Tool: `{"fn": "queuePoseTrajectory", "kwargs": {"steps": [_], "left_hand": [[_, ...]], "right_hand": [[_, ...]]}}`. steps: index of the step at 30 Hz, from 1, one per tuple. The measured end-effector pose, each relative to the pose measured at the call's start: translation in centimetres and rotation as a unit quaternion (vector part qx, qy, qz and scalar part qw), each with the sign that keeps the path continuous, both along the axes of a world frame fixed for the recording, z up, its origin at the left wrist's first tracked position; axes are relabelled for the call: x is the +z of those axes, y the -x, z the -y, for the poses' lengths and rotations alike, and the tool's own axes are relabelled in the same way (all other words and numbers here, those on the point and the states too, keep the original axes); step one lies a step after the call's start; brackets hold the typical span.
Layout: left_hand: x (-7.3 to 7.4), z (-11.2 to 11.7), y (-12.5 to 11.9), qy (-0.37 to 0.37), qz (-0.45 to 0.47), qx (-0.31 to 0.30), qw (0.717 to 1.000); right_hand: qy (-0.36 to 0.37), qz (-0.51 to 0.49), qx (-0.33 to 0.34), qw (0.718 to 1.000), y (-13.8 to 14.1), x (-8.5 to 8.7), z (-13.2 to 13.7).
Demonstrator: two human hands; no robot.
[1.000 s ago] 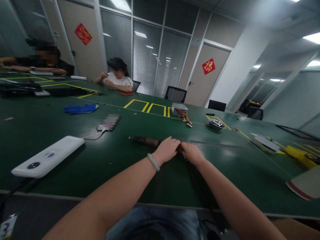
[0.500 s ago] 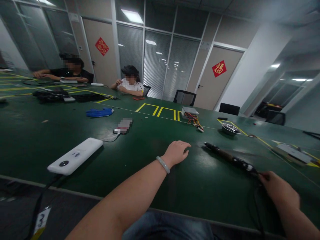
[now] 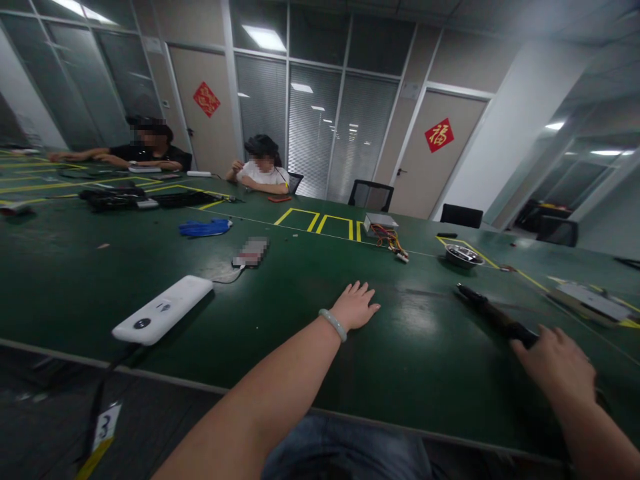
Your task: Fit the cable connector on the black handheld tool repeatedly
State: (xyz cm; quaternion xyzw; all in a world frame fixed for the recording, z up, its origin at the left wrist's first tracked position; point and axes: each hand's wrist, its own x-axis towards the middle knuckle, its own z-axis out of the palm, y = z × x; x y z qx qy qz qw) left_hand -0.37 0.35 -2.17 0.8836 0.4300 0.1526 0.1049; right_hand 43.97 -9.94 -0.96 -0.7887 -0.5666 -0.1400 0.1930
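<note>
My left hand (image 3: 355,307), with a pale bangle (image 3: 334,324) at the wrist, lies palm down on the green table (image 3: 300,347). Its fingers are spread and nothing is under them that I can see. Over to the right, my right hand (image 3: 560,363) is around the rear part of a black pen-shaped electric screwdriver (image 3: 493,313). The screwdriver's tip points away and to the left, and its back end is hidden by the hand.
A white power bank (image 3: 165,310) is cabled to a phone (image 3: 251,253) on the left. Beyond lie a blue glove (image 3: 206,227), a metal box with coloured wires (image 3: 381,223), a metal bowl (image 3: 463,256) and a grey flat case (image 3: 593,301). Two people sit across the table.
My right hand has moved from the screwdriver's cord end up onto its body, and the screwdriver has shifted right. My left hand's fingers have straightened and spread on the table.
</note>
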Motion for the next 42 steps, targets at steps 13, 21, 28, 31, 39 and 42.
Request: {"fn": "queuePoseTrajectory", "kwargs": {"steps": [13,21,28,31,39,42], "left_hand": [[-0.1,-0.6,0.4,-0.003,-0.001,-0.017,1.0],[0.0,-0.8,0.3,0.006,-0.01,-0.016,1.0],[0.1,-0.8,0.2,0.009,-0.015,-0.014,1.0],[0.3,-0.7,0.2,0.013,-0.013,-0.015,1.0],[0.6,-0.8,0.7,0.053,0.102,-0.022,0.993],[0.9,-2.3,2.1,0.107,0.24,0.054,0.963]], "right_hand": [[0.143,-0.025,0.373,0.917,28.4,-0.6,-10.3],[0.173,-0.045,0.395,0.901,27.2,-1.9,-11.0],[0.175,-0.063,0.386,0.903,27.4,-1.9,-11.3],[0.169,-0.076,0.387,0.903,27.3,-1.8,-11.2],[0.125,-0.113,0.382,0.909,26.9,-1.9,-11.0],[0.122,-0.131,0.363,0.914,26.7,-1.7,-10.9]]}}
